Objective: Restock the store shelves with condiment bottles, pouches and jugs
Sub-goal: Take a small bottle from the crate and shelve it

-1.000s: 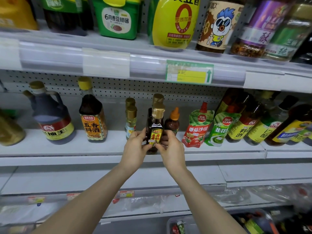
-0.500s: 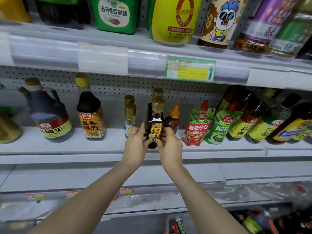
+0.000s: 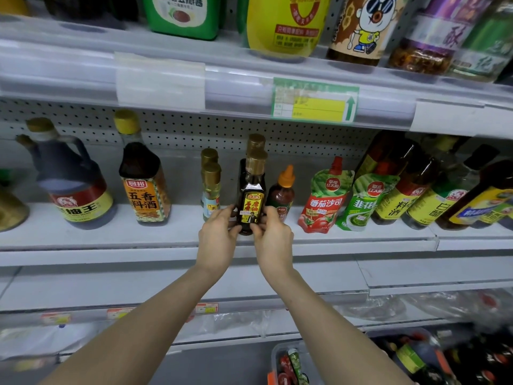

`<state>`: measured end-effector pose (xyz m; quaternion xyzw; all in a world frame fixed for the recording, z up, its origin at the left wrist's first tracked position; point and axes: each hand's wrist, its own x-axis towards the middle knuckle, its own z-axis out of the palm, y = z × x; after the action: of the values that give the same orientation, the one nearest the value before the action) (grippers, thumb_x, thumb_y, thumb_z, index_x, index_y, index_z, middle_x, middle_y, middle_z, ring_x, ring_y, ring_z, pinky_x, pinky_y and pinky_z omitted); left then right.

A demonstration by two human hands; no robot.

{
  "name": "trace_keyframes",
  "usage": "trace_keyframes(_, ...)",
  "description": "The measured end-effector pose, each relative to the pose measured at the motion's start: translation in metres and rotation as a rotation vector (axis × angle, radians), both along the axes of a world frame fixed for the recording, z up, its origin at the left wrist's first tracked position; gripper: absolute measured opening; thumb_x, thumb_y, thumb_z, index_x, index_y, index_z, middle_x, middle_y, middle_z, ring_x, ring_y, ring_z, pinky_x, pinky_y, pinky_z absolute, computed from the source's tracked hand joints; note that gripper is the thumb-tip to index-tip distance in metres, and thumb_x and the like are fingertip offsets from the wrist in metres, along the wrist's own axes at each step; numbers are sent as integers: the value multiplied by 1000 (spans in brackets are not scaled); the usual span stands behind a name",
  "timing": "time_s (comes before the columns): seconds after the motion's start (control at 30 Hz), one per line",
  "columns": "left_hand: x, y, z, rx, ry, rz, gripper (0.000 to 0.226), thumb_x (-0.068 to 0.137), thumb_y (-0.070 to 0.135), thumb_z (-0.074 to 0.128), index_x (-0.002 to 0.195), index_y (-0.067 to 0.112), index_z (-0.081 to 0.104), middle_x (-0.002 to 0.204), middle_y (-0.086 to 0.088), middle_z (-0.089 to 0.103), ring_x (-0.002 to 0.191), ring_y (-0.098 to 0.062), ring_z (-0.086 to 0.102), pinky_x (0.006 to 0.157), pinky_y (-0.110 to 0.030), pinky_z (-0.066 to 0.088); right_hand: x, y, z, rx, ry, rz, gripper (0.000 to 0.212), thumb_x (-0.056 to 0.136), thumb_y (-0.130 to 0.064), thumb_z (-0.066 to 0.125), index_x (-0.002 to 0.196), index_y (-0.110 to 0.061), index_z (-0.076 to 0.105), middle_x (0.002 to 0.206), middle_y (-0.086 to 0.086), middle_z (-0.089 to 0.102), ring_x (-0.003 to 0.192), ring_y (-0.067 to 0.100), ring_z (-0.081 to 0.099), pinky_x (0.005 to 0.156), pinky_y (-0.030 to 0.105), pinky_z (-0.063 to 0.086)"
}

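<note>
The small dark bottle (image 3: 251, 207), gold-capped with a yellow and black label, stands upright at the centre of the frame, near the front lip of the middle shelf (image 3: 111, 240). The left hand (image 3: 218, 240) and right hand (image 3: 273, 243) close on its lower body from either side, fingertips curled round it and pinching. The fingers hide its base, so I cannot tell whether it sits flat on the shelf or is just above it.

Directly behind it stands a matching bottle (image 3: 255, 143), of which little more than the gold cap shows. Just left are two pale small bottles (image 3: 211, 187), one behind the other. Just right is an orange-capped bottle (image 3: 283, 193), then a red pouch (image 3: 323, 201) and a green pouch (image 3: 361, 207).

The slot is narrow, and that seems to be the main risk. Pushing the held bottle back could knock the matching one against the pegboard or tip it. Knuckles spreading on release may brush the pale bottles or the orange-capped one, both close to the hands. Letting go this near the lip, on a base not fully down, could send the bottle forward off the shelf. The label faces outward, so a twist on release would spoil the facing.
</note>
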<state>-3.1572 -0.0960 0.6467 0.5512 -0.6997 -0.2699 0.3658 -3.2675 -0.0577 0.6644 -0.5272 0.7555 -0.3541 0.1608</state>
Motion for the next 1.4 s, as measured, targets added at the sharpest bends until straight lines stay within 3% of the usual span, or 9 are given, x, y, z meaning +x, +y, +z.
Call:
trace_keyframes(0.27,13,14,-7,46,170,-13,48,90,10,70,132,21,49,129,4,58,109,-10,63,89,-19,51,-2,26,-16,-132,-65,15,43,97,-7,64,137,-16,50,128,4,67,115,18,66,97,37,55)
trace_keyframes(0.43,15,23,-7,40,248,-111,47,92,5,66,131,26,48,130,10,55,114,-2,59,94,-19,53,-1,38,-25,-210,-57,81,47,97,-7,64,140,-21,51,140,-4,58,121,10,60,101,20,48)
trace_keyframes(0.6,13,22,-5,76,323,-142,51,93,2,64,130,32,46,126,15,54,113,0,59,85,-6,47,4,33,-26,-128,-32,147,51,99,-13,61,149,-17,48,157,1,43,137,20,51,110,40,47)
trace_keyframes(0.8,11,18,-6,81,296,-154,53,92,4,65,137,25,45,136,12,51,122,-3,54,96,-18,50,7,28,-26,-90,-4,143,55,100,-14,60,152,-20,43,161,0,35,137,22,52,112,38,45)
trace_keyframes(0.93,10,12,-5,67,254,-139,55,93,3,64,141,20,43,141,6,51,123,-3,52,96,-16,47,6,23,-25,-79,13,156,55,101,-12,59,152,-20,42,162,1,34,137,22,51,113,37,45)
trace_keyframes(1.07,9,7,-5,60,239,-139,57,92,1,64,142,17,42,143,3,50,126,-7,52,101,-26,49,6,18,-22,-62,31,162,56,101,-11,58,153,-19,40,163,2,32,140,23,48,115,38,42)
trace_keyframes(1.23,8,3,-7,61,213,-129,57,93,-1,61,143,16,41,145,1,49,128,-9,52,98,-16,43,6,16,-19,-42,81,171,56,102,-9,55,154,-18,37,163,3,31,147,20,37,117,26,31)
trace_keyframes(1.4,7,1,-10,60,185,-131,59,94,-2,60,145,18,39,148,1,47,131,-14,52,101,-20,42,5,15,-17,-19,84,183,59,101,-5,55,155,-18,36,164,3,29,148,20,36,117,21,26)
